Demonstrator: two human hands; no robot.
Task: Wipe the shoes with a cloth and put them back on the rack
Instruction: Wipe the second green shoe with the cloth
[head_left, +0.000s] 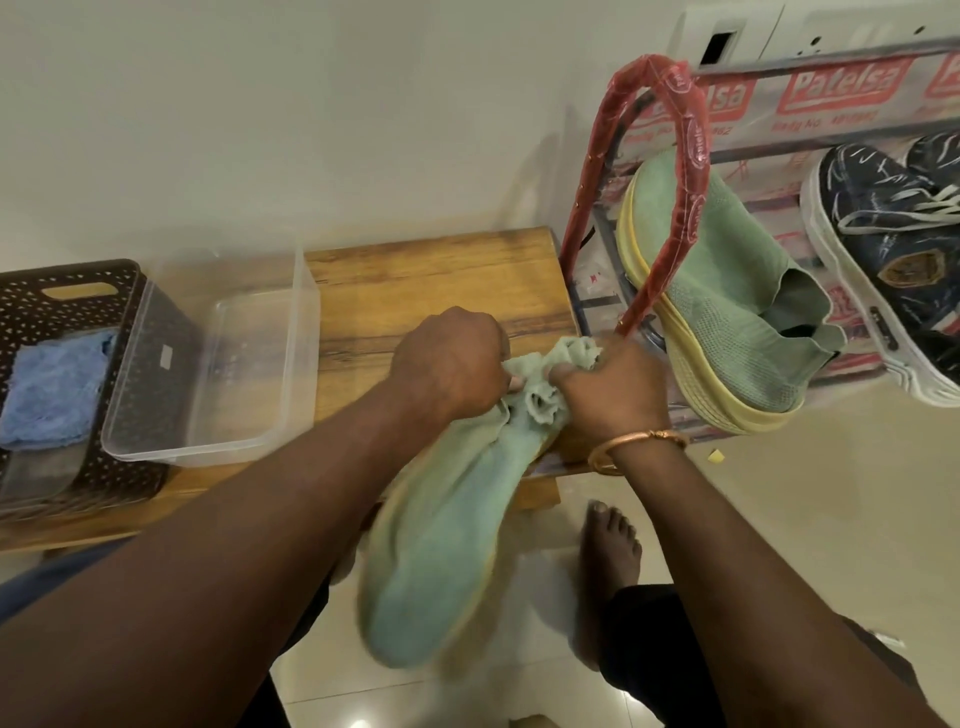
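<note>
Fingers of the left hand (452, 358) and right hand (608, 395) clamp the shoe (441, 545) at its collar, toe hanging toward the person. The rack (691, 156) stands just right, nearer the right hand.

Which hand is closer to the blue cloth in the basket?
Left. The left hand grips the green shoe on the side toward the blue cloth; the right hand grips it farther off, by the rack.

Green shoe (441, 545) collar (blurred) gripped by left hand (452, 358), right hand (608, 389); twin (727, 312) on rack (696, 156).
</note>
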